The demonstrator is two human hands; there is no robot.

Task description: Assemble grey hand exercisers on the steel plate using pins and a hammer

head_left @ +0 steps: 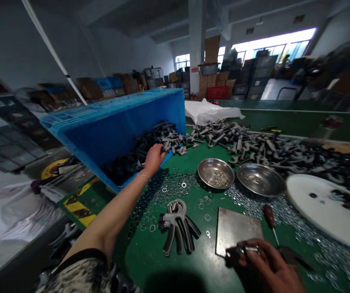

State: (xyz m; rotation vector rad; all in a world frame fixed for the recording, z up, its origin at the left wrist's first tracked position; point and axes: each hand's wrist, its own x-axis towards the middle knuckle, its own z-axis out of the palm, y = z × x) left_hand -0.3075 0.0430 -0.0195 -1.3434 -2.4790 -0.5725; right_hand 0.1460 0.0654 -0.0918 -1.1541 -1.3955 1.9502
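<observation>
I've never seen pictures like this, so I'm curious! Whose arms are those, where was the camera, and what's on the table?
A person wears this camera on their head, so you see what they see, looking down at their own two bare hands. Their left hand reaches into a blue plastic crate and touches dark grey plastic parts. Their right hand holds a small dark part with a shiny metal coil spring. On the green workbench lie two round steel bowls, many silver metal washers, a flat steel plate, a red-handled screwdriver and a round white disc.
</observation>
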